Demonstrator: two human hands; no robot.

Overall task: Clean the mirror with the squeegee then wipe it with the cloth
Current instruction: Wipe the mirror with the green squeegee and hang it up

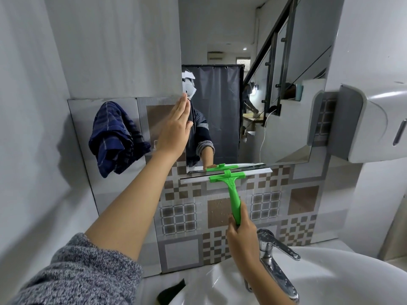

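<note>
Squeegee [233, 190] blade level along bottom edge of mirror [275, 106]; right hand [242, 234] curled round its handle below; left hand [176, 126] flat, fingers straight, against mirror (cloth [114, 137] hangs nearer it).

Green squeegee [229, 186]; navy plaid cloth [114, 137]; brown-checked tiles [220, 241].

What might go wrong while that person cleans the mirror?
1. The left hand lies flat on the left edge of the mirror, so it may leave prints on the glass.
2. The blade of the squeegee sits at the mirror's bottom edge; wiped water could run down onto the tiles.
3. The right hand holds the handle's end just above the tap; a further pull down might knock it.
</note>
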